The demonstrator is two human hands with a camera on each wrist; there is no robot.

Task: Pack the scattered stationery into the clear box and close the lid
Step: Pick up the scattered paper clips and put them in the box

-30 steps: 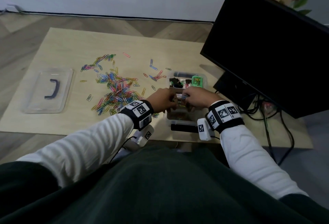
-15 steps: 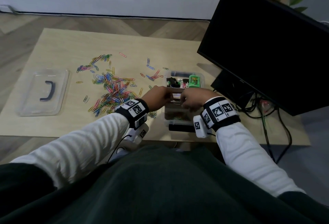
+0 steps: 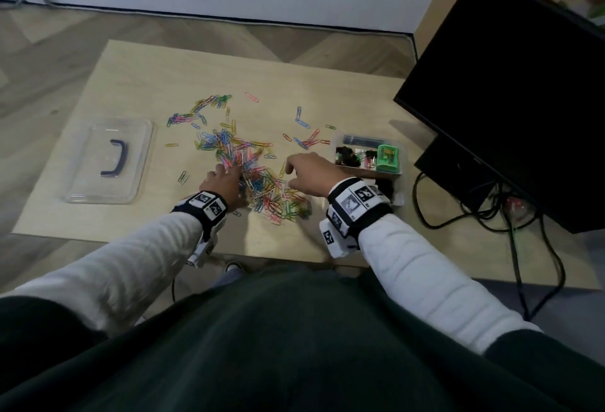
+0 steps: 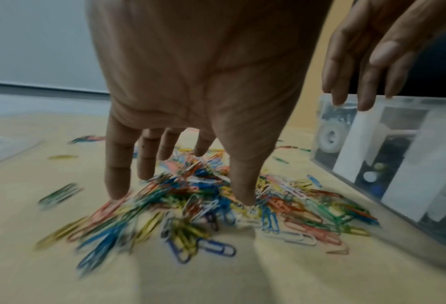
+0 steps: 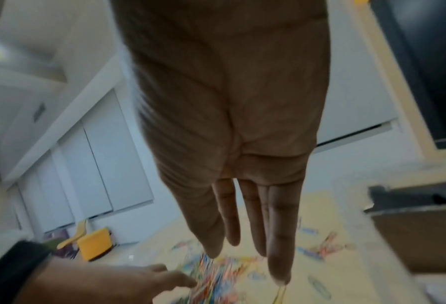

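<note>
A heap of coloured paper clips [image 3: 262, 182] [image 4: 216, 205] lies in the middle of the wooden table [image 3: 131, 90], with loose ones scattered beyond it. My left hand [image 3: 229, 172] [image 4: 181, 185] reaches down with straight fingers, its fingertips [image 4: 245, 197] touching the heap. To its right my right hand [image 3: 294, 169] [image 5: 245, 257] hovers just over the clips with fingers straight, holding nothing. The clear box [image 3: 370, 156] [image 4: 398, 164] stands open right of the heap, with a green item [image 3: 388, 157] and dark stationery inside.
The clear lid [image 3: 108, 162] with a dark handle lies flat at the table's left. A black monitor [image 3: 523, 94] stands at the right, close behind the box, with cables [image 3: 491, 211] trailing below it. The table's near edge is just before my wrists.
Both hands have left the box and moved left to the paper-clip heap. Their fingers, curled together over the box before, are now stretched out and empty.
</note>
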